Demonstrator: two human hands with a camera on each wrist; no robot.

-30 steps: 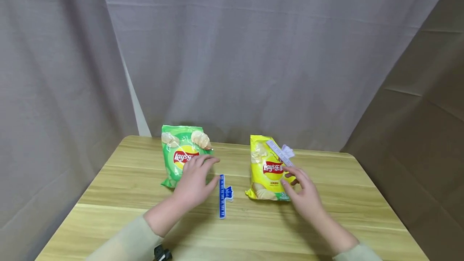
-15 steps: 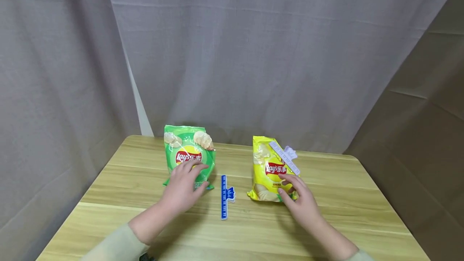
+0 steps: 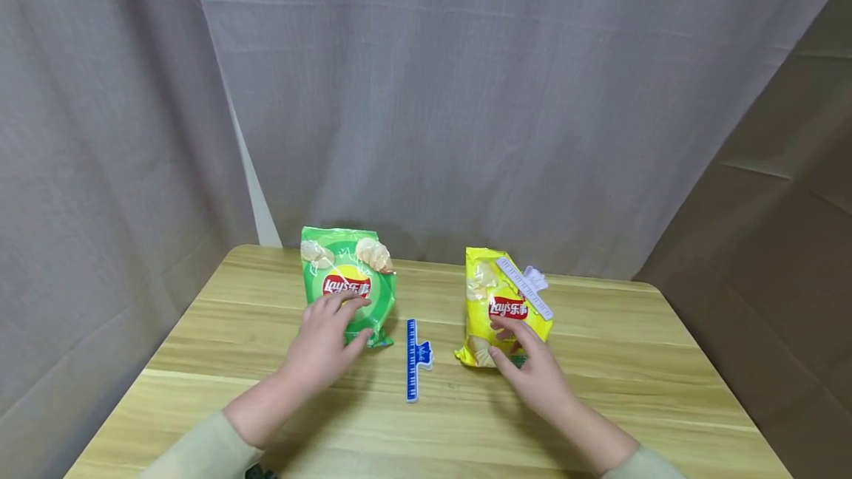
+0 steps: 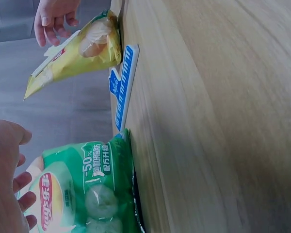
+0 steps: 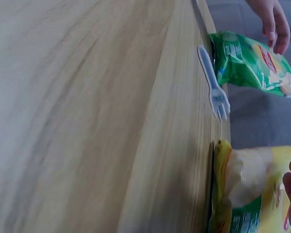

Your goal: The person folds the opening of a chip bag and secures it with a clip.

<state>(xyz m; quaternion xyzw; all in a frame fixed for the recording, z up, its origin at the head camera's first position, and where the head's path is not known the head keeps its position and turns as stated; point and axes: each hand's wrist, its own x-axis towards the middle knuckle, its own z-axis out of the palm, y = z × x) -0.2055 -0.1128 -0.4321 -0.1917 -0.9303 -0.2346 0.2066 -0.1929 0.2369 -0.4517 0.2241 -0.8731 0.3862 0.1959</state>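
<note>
My left hand (image 3: 324, 336), fingers relaxed, hovers in front of the green Lay's chip bag (image 3: 362, 265) at the left and covers its lower part. On the right, my right hand (image 3: 530, 366) hangs with loosely bent fingers before the yellow chip bag (image 3: 481, 301). A white ruler-like bag clip (image 3: 524, 288) sits slantwise across that bag's upper right corner. Between the bags, a blue bag clip (image 3: 412, 361) with a piano-key pattern lies on the table. The left wrist view shows a gap between the left fingers (image 4: 22, 181) and thumb, with nothing held.
The wooden table (image 3: 413, 442) ends at the back against a grey curtain (image 3: 426, 109). A brown cloth (image 3: 772, 242) hangs along the right side. A small black object (image 3: 258, 472) shows at the bottom edge near the left sleeve.
My left hand has drawn back from near the blue clip, down and left, uncovering more of the green bag. The right hand has shifted slightly left and down. Bags and clips stay put.
</note>
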